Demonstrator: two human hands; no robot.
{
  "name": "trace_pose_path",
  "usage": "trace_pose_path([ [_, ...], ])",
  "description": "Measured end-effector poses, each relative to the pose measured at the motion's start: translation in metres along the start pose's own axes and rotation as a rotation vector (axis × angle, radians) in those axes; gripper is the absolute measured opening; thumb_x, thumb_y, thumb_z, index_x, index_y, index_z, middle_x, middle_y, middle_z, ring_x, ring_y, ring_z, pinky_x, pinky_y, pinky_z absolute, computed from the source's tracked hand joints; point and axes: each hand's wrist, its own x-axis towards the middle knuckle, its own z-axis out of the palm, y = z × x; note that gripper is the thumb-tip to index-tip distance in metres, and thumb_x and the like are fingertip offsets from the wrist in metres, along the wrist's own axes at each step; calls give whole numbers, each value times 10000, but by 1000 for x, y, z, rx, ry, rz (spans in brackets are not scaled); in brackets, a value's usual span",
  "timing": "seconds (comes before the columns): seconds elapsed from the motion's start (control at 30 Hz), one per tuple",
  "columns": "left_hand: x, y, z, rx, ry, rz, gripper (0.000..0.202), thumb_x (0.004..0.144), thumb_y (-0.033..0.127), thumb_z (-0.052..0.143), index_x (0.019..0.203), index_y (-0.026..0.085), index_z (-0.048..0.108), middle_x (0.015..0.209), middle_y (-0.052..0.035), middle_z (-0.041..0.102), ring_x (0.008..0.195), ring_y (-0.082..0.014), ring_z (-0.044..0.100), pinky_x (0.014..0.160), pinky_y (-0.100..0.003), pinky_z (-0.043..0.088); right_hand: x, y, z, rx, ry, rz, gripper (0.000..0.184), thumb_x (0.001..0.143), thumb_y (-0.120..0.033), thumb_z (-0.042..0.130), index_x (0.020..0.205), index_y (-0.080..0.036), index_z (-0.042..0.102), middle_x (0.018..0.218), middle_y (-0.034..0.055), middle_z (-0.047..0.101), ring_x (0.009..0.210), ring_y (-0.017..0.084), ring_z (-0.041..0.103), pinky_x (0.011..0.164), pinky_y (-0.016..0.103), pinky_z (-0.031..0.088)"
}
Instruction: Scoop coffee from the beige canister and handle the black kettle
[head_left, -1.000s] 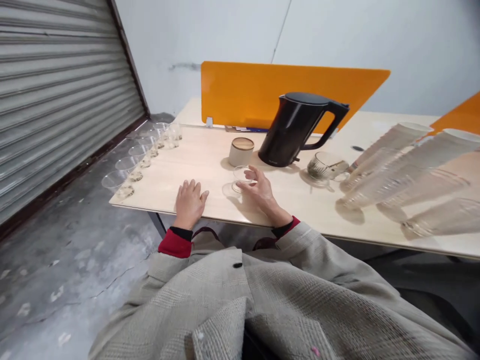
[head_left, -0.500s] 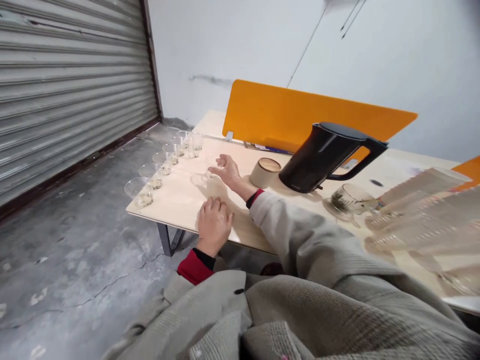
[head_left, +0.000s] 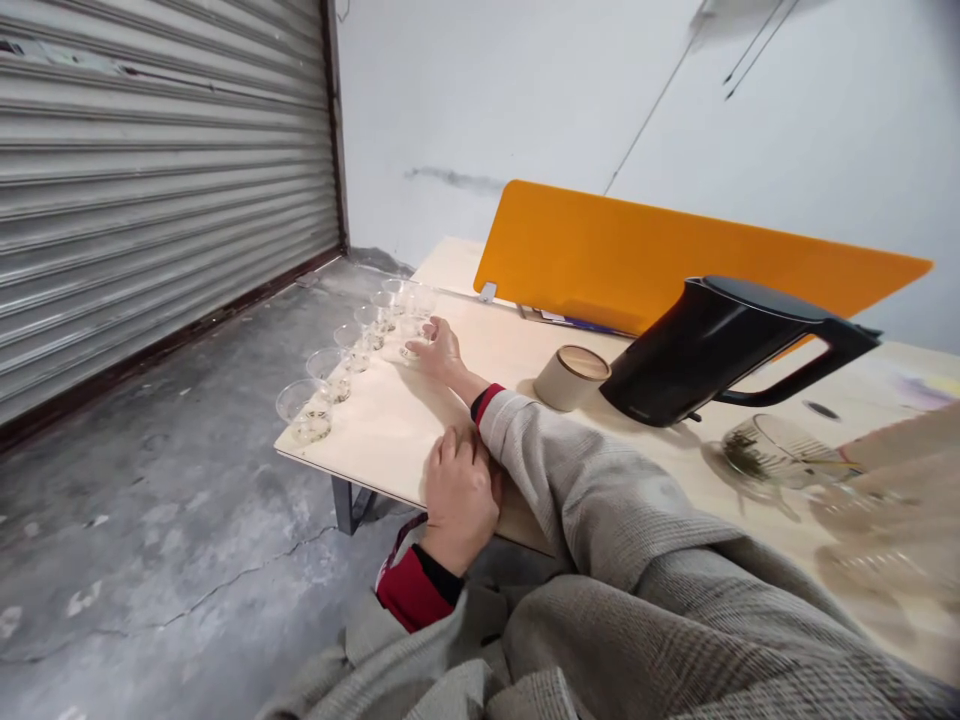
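My right hand reaches left over the table, thumb and fingers closed round a clear plastic cup. That cup stands beside a row of similar cups. Small dark bits, like tea leaves, lie in the bottom of the nearest cup and of others in the row. By the table's front edge rests my left hand, back up, with its fingers bent together close under the right sleeve. Its palm is hidden, so anything inside it cannot be seen.
A lidded beige canister and a black electric kettle stand before an orange divider. To the right are a glass with dark leaves and blurred, stacked clear cups. The table ends at the left above concrete floor.
My right hand has carried the clear cup left, up to the row of cups. My left hand now lies nearer the right forearm. The camera view has shifted.
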Motion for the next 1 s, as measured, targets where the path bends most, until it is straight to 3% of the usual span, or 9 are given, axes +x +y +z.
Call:
trace_pose_path([
  [0.2, 0, 1, -3, -14, -28, -11, 479, 1027, 338, 631, 1447, 115, 685, 1437, -182, 726, 1471, -394, 576, 1237, -543, 474, -1, -4, 3, -90, 79, 23, 656, 689, -225, 838, 1278, -234, 548, 1290, 82, 705, 1237, 240, 691, 1116, 412, 568],
  [0.6, 1, 1, -4, -12, -21, -3, 444, 1016, 327, 654, 1404, 120, 713, 1435, -178, 729, 1466, -394, 584, 1234, -544, 489, 0, -10, 2, -57, 77, 19, 566, 648, -221, 878, 1132, -228, 585, 1184, 80, 722, 1168, 266, 708, 1074, 433, 586],
  [0.73, 0, 0, -4, -2, -15, -1, 431, 1007, 327, 663, 1384, 125, 724, 1413, -179, 739, 1455, -389, 592, 1225, -546, 496, -1, -11, 1, -81, 64, 23, 583, 658, -224, 863, 1176, -212, 596, 1198, 96, 730, 1168, 275, 717, 1080, 445, 592],
  [1.0, 1, -3, 1, 17, 31, 24, 487, 1020, 320, 633, 1454, 104, 677, 1443, -188, 729, 1451, -361, 597, 1217, -518, 493, -13, -24, -14, -204, -5, 6, 743, 757, -239, 821, 1442, -164, 545, 1492, 196, 661, 1396, 331, 648, 1176, 511, 552],
])
